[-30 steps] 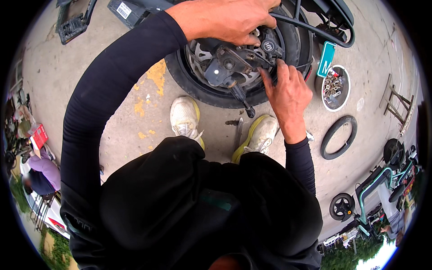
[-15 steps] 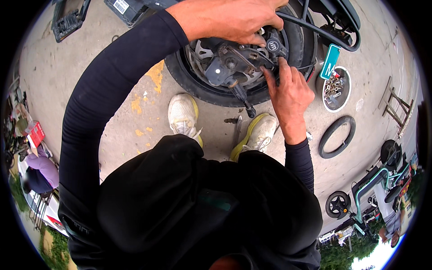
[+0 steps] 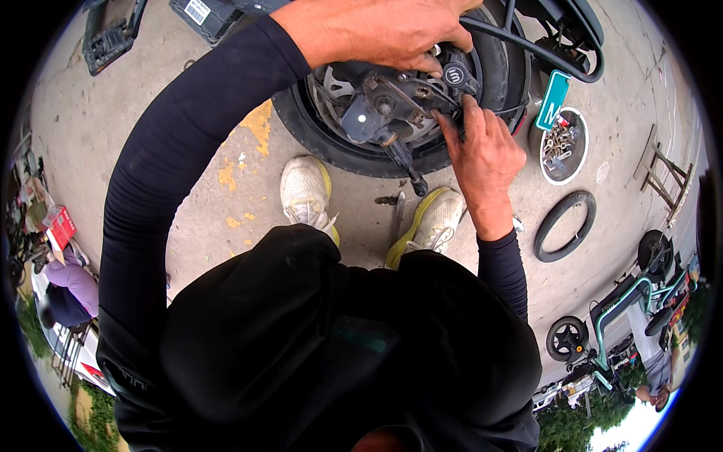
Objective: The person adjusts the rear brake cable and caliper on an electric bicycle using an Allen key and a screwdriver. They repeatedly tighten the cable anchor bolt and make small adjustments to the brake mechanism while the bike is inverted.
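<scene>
Bucket of metal parts near black rubber ring; teal-framed scooter lower right; red box left.

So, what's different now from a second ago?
Very little: the view shifted slightly, probably from the camera moving, and I see nothing clearly taken hold of or let go. The left hand stays over the wheel, the right hand at its hub parts; the bucket stays to the right.
</scene>
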{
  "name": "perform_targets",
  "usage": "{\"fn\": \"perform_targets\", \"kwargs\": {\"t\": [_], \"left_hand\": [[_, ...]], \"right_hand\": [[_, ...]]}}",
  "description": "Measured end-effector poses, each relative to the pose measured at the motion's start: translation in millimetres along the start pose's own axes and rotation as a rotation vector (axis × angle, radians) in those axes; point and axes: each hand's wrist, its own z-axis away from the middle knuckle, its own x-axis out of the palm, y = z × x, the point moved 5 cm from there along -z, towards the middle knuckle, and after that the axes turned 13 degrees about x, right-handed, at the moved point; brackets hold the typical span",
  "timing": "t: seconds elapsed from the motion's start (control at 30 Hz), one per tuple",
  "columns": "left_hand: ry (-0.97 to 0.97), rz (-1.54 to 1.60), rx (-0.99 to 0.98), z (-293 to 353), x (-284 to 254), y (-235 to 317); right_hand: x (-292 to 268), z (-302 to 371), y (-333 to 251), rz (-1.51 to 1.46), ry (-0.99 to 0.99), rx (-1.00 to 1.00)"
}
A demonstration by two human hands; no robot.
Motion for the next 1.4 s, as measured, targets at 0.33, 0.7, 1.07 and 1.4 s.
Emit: {"fn": "perform_targets", "kwargs": {"t": [0.33,0.7,1.07,1.4], "left_hand": [[-0.008,0.032,-0.018,-0.2,-0.9,0.5],[-0.028,0.016,-0.013,-5.7,-1.7,-1.0],[0.062,-0.029,0.021,5.5,0.2,4.7],[0.045,0.006,-0.007,4.7,2.5,2.8]], "right_hand": [[2.8,-0.3,-1.2,-0.025,0.019,-0.031],[4.9,4.1,3.5,-0.093,0.0,0.021],[-31.5,2.9,25.4,-1.248,-0.439,0.443],[-21.5,-4.8,0.9,-0.92,-0.063,0.209]]}}
